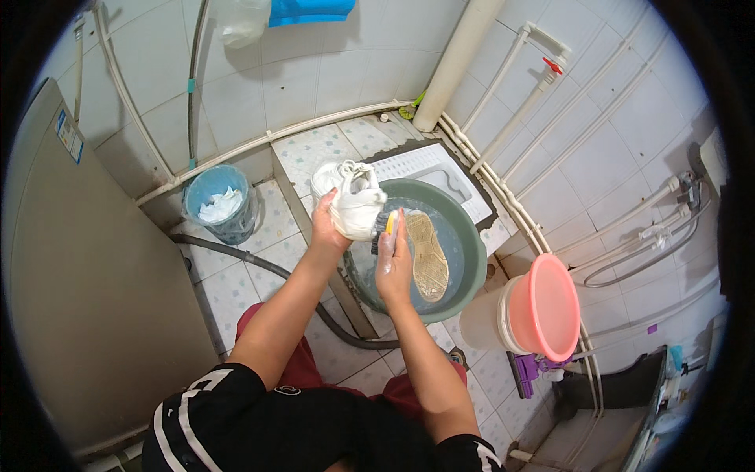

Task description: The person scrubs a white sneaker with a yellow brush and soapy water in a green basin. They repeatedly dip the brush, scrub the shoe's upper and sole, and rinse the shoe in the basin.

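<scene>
A white lace-up shoe (pixel 357 212) is held up in my left hand (pixel 329 221), over the left rim of a green basin (pixel 476 259). My right hand (pixel 394 253) grips a scrub brush (pixel 390 223) with a yellow and white back. Its dark bristles touch the right end of the shoe. Suds show on my right thumb. In the basin's cloudy water lies a second shoe (pixel 429 256), its tan patterned sole facing up.
Behind the basin is a white squat toilet (pixel 439 174) on a tiled step. A lined blue bin (pixel 221 203) with white paper stands left, near a grey hose (pixel 265 264). At right, a pink basin (pixel 551 307) rests tilted on a pale bucket (pixel 486 318), beside a purple mop head (pixel 531 371).
</scene>
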Action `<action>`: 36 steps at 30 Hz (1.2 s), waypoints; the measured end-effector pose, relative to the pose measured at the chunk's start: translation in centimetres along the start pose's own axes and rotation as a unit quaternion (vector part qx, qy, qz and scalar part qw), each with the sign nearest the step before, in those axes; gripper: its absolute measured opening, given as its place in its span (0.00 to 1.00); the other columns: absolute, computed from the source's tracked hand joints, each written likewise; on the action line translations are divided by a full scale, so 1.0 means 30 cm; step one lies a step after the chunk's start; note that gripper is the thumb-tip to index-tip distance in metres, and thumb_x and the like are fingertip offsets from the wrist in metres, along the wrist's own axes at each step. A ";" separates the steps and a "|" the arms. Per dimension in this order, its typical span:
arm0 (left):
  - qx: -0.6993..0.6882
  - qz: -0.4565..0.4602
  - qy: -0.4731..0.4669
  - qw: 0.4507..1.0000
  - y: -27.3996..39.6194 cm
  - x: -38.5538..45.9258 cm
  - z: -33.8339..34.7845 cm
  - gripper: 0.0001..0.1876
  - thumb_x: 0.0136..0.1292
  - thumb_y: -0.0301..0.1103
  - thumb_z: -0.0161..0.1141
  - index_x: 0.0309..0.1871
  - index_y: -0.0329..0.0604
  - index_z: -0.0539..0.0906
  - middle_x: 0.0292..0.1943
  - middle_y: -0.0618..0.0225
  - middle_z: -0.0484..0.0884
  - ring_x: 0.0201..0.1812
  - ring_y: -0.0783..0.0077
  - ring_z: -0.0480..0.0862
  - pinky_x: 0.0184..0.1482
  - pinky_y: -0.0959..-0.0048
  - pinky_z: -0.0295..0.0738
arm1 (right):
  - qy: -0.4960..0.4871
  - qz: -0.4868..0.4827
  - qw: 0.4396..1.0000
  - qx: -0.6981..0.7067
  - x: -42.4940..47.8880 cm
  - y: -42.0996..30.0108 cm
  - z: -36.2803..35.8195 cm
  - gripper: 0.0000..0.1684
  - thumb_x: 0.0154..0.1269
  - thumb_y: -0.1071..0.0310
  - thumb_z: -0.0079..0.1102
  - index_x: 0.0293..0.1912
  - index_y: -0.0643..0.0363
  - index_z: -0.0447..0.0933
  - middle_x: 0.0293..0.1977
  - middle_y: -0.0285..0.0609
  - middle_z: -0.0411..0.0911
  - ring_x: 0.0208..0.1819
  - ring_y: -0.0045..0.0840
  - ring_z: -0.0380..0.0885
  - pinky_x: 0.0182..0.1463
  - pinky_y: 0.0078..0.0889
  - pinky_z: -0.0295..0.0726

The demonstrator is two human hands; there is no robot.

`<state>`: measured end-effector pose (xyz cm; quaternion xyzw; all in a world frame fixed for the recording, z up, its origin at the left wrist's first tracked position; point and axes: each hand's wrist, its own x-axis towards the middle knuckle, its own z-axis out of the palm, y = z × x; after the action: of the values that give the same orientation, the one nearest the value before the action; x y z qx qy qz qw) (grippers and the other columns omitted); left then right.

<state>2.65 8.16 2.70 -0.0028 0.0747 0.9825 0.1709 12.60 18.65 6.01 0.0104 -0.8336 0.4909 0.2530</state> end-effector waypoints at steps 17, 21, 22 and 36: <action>-0.027 0.102 0.117 0.987 -0.007 0.068 -0.060 0.23 0.63 0.31 0.62 0.61 0.39 0.71 0.53 0.54 0.79 0.51 0.51 0.82 0.52 0.54 0.80 | -0.139 -0.034 0.939 -0.312 0.014 0.096 -0.126 0.36 0.64 0.54 0.61 0.69 0.47 0.63 0.49 0.51 0.79 0.45 0.45 0.80 0.43 0.38 0.79; 0.052 0.101 0.123 0.986 -0.010 0.041 0.011 0.22 0.67 0.35 0.58 0.61 0.35 0.71 0.55 0.56 0.79 0.53 0.56 0.80 0.58 0.56 0.76 | -0.025 -0.116 0.976 -0.184 0.025 0.156 -0.224 0.37 0.63 0.48 0.60 0.69 0.38 0.62 0.42 0.51 0.82 0.40 0.45 0.81 0.44 0.41 0.78; 0.058 0.113 0.114 0.985 -0.006 0.044 -0.011 0.23 0.66 0.32 0.58 0.62 0.37 0.70 0.55 0.56 0.78 0.53 0.56 0.81 0.56 0.57 0.77 | -0.037 -0.101 0.984 -0.141 0.042 0.070 -0.199 0.36 0.64 0.47 0.58 0.69 0.37 0.62 0.45 0.53 0.81 0.42 0.46 0.82 0.44 0.41 0.79; 0.209 0.225 0.100 0.946 -0.035 0.013 -0.018 0.29 0.61 0.18 0.58 0.65 0.43 0.64 0.54 0.59 0.77 0.52 0.62 0.81 0.52 0.64 0.80 | -0.116 0.012 0.971 -0.209 0.123 -0.088 -0.133 0.36 0.67 0.48 0.55 0.71 0.39 0.59 0.45 0.56 0.80 0.46 0.48 0.80 0.49 0.41 0.77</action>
<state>2.62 9.19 2.01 -0.0487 0.2942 0.9522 -0.0665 11.74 21.42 11.30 0.0040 -0.9416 0.3041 0.1448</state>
